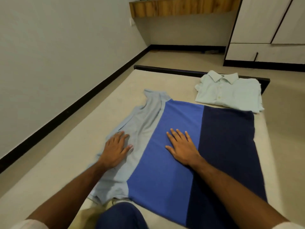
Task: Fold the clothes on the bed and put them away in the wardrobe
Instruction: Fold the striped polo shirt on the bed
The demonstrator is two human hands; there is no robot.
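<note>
**Both palms flat on the striped polo**

My left hand (115,150) lies flat, fingers straight and a little spread, pressing the pale blue band of the polo shirt (178,146). My right hand (182,147) is flat too, fingers straight and splayed, resting on the mid-blue band just beside the navy one. Neither hand has hold of anything; they only press the cloth down.

The polo lies spread on the bed (69,162) in front of me, its collar pointing away to the left and its navy hem end to the right. My knee, in dark blue trousers (122,217), touches its near edge.

Beyond the polo, near the bed's far corner, sits a folded pale green shirt (228,93), collar up, its near edge touching or just meeting the navy band. Past the bed stands the white wardrobe (264,30), doors closed, and a wooden shelf (181,5) hangs on the wall.
</note>
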